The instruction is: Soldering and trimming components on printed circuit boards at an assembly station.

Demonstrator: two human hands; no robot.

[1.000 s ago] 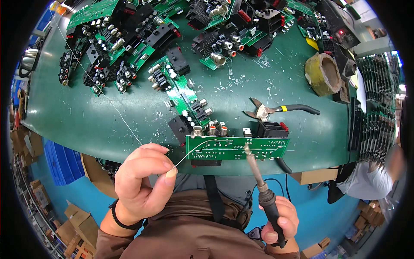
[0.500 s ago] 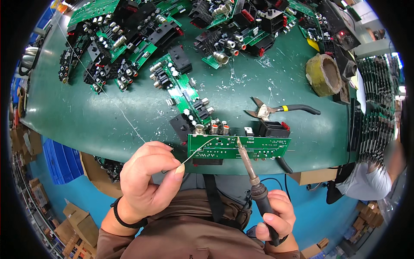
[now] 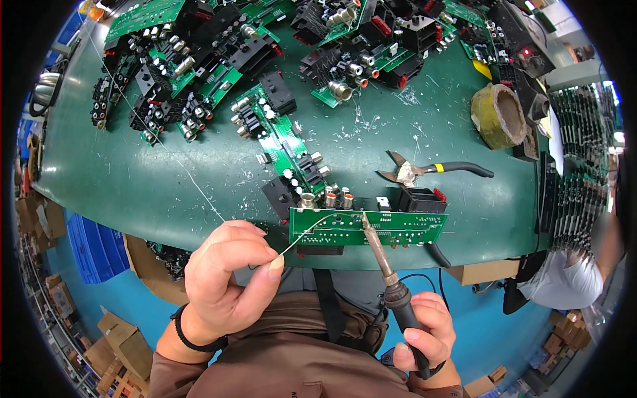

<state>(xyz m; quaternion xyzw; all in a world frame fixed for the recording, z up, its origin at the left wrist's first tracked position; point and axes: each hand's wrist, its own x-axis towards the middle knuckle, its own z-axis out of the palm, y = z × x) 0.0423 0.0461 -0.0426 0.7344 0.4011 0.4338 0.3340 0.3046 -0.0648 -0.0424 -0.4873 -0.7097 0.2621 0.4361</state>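
Between thumb and fingertips, my left hand [image 3: 232,275] pinches a thin solder wire [image 3: 302,236], whose end reaches over a green circuit board [image 3: 411,232]. My right hand [image 3: 428,331] grips a soldering iron [image 3: 401,298] by its dark handle, and the iron's tip lies at the upper middle of that board. The board rests with its solder side up at the table's near edge, its sockets and black connector block [image 3: 422,198] showing along the far side. A second green board [image 3: 282,142] lies component side up just beyond it.
Open diagonal cutters [image 3: 434,168] lie to the right. Behind them stands a yellow tape roll [image 3: 496,114]. Several assembled boards [image 3: 219,53] are heaped along the far side of the green table [image 3: 86,166]. Another person [image 3: 564,282] sits at the right edge, near racked boards.
The iron's tip has shifted slightly left along the board, and the solder wire's end now reaches nearer to it. The board has moved very slightly toward me.
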